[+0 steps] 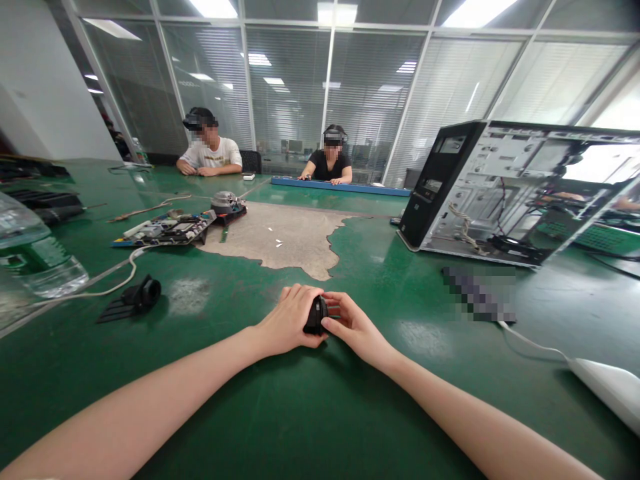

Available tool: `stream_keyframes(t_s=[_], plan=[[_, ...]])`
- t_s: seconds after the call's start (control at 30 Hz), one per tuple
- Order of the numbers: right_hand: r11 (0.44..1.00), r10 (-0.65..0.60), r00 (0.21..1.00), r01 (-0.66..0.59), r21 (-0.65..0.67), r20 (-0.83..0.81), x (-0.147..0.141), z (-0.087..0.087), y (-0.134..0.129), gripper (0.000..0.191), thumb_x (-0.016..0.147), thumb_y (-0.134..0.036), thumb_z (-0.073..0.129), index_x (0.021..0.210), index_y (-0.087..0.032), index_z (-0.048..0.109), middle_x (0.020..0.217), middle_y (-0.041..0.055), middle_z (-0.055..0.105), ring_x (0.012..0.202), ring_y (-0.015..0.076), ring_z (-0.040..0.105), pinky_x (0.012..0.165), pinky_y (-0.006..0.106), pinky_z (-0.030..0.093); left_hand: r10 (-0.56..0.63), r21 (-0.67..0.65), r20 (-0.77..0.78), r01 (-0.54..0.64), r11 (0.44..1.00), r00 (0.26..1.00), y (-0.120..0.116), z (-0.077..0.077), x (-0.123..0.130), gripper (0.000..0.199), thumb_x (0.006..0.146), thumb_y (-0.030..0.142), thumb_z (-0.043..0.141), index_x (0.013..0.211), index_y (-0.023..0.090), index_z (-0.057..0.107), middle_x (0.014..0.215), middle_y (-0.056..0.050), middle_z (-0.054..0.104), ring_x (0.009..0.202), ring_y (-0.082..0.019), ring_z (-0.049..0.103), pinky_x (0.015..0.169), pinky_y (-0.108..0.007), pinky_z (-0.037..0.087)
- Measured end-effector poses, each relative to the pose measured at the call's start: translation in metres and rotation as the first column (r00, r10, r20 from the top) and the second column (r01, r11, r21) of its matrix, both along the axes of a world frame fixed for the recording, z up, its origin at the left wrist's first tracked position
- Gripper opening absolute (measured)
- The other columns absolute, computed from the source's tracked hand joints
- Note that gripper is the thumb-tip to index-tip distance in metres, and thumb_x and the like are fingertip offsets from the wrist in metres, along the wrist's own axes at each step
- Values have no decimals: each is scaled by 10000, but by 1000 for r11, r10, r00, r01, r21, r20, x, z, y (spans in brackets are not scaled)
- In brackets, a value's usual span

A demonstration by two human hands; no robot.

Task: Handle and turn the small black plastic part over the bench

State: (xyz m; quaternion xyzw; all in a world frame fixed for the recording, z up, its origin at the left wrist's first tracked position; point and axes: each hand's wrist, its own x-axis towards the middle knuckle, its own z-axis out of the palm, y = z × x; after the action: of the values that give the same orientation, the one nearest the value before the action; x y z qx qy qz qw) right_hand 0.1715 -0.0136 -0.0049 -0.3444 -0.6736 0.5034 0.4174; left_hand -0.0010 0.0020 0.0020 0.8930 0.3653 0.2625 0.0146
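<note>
Between my hands, just above or on the green tabletop, is a small black rounded part (pixel 316 316) whose exact kind I cannot make out. My left hand (pixel 293 317) wraps over it from the left, with the thumb underneath. From the other side my right hand (pixel 357 327) grips its edge, thumb in front and fingers behind. Most of the part is hidden by the fingers. To the left lies a black plastic piece (pixel 140 295) with a round tube on a flat slotted plate.
An opened computer case (pixel 480 193) stands at right, near a blurred strip (pixel 477 293) with a white cable. A circuit board (pixel 173 228) and a cooler fan (pixel 227 203) lie left of centre. A water bottle (pixel 37 250) is far left. Two people sit across the table.
</note>
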Motion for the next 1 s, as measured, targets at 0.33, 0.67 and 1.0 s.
stream_keyframes(t_s=[0.33, 0.67, 1.0], plan=[[999, 43, 998, -44, -7, -55, 0, 3, -1, 221, 754, -235, 573, 936, -225, 449, 947, 10, 491, 947, 150, 511, 732, 273, 471, -7, 3, -8, 7, 1000, 1000, -1, 1, -1, 641, 613, 375, 626, 1135, 159, 323, 1055, -82, 490, 918, -241, 424, 788, -364, 311], [999, 44, 999, -44, 23, 19, 1, 1, -1, 308, 780, -226, 532, 1066, -233, 419, 1056, 41, 478, 964, 159, 511, 809, 328, 454, -2, -8, -7, 2, 1000, 1000, -1, 2, -1, 625, 609, 369, 626, 1124, 162, 338, 1051, -79, 486, 923, -243, 424, 780, -365, 315], [998, 36, 999, -33, 52, -39, -1, 0, -2, 207, 759, -235, 561, 921, -235, 433, 941, 5, 454, 954, 147, 498, 721, 266, 476, 3, -6, -12, -3, 1000, 1000, -1, 2, -1, 614, 610, 347, 618, 1120, 162, 332, 1049, -81, 490, 912, -242, 424, 784, -364, 314]])
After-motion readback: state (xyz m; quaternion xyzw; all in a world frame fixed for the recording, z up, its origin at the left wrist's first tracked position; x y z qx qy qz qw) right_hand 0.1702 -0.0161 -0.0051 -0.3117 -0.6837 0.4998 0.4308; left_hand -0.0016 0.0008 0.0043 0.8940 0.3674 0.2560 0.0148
